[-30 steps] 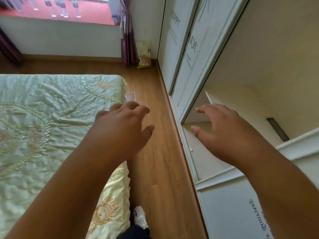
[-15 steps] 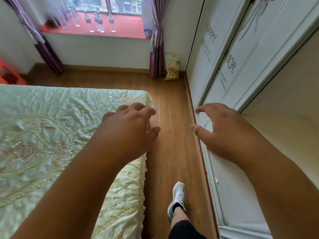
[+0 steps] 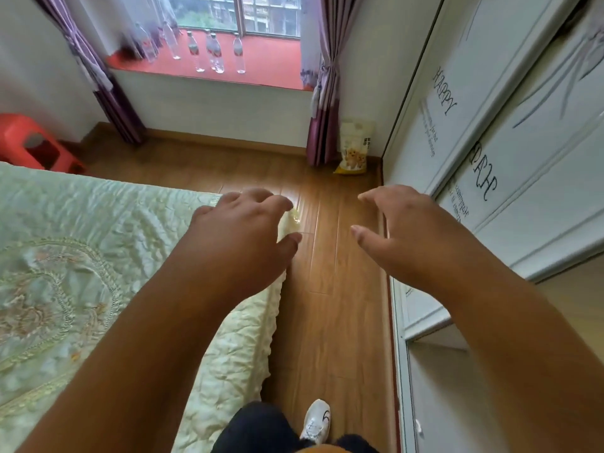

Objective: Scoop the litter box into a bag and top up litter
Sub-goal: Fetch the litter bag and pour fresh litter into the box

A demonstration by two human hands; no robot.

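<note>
Head view. Both arms are extended forward over a narrow strip of wooden floor (image 3: 330,289). The left hand (image 3: 242,230) is held palm down above the right edge of the bed (image 3: 98,256); its fingers are loosely curled and spread, and nothing is held in it. The right hand (image 3: 402,233) is held palm down above the floor, just beside the white wardrobe (image 3: 490,152); its fingers are relaxed and slightly spread, and nothing is held in it. The two hands are kept apart, with bare floor visible between them.

A printed bag (image 3: 354,148), white above and yellow at the base with cat figures on it, is stood on the floor in the far corner, between the purple curtain (image 3: 323,119) and the wardrobe. It is located well beyond both hands. Whether litter is contained in it cannot be told. No litter box is shown in this view.

The bed is covered with a pale green embroidered quilt. A red plastic stool (image 3: 32,142) is placed at the far left, beyond the bed. Several clear plastic bottles (image 3: 212,50) are stood upright on the red window sill (image 3: 268,63). A white shoe (image 3: 317,423) is seen on the floor at the lower edge, beside a dark trouser leg.
</note>
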